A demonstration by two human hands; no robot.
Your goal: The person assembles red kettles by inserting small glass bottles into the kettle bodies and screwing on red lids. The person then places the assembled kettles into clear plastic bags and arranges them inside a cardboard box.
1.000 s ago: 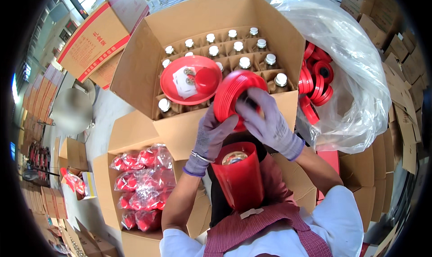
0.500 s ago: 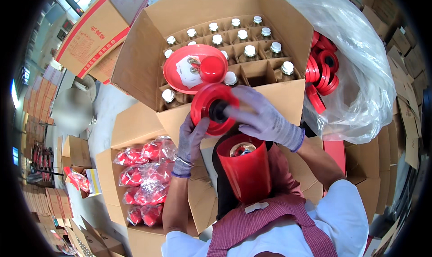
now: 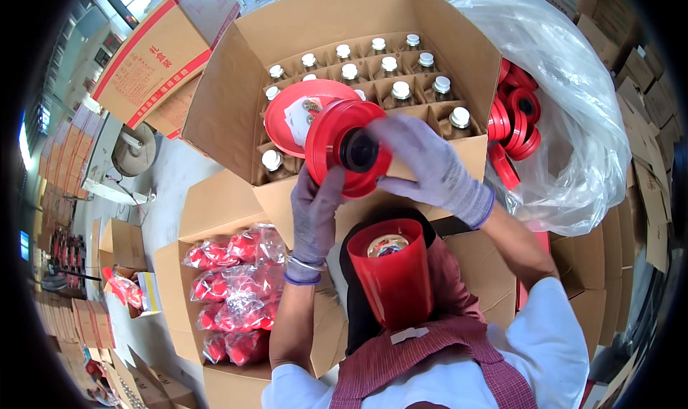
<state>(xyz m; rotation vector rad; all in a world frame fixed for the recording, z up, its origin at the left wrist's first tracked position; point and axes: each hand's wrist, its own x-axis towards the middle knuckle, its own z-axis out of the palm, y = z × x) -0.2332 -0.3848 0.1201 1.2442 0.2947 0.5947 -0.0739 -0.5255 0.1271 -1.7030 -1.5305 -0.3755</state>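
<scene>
My gloved left hand (image 3: 317,207) grips the lower left edge of a red round cap (image 3: 326,147) with a black ring in its centre. The cap is raised in front of the carton's near wall. At its right edge is my gloved right hand (image 3: 430,162), with thumb and fingers apart; its fingertips are motion-smeared near the black ring. Below the hands, in my lap, a red tapered cylinder (image 3: 393,280) stands with its mouth up and something shiny inside. Behind the cap a red round dish (image 3: 290,115), partly hidden, rests on the bottles and holds white cards.
An open carton (image 3: 459,147) with dividers holds several white-capped glass bottles (image 3: 400,94). To its right, a clear plastic bag (image 3: 559,151) contains red caps (image 3: 527,104). Lower left, another carton (image 3: 175,294) holds red items in clear wrap (image 3: 244,294).
The red cap has moved slightly right and turned more toward me, showing its black ring more fully. My right hand has shifted to its right side, and the left hand has moved with the cap.
</scene>
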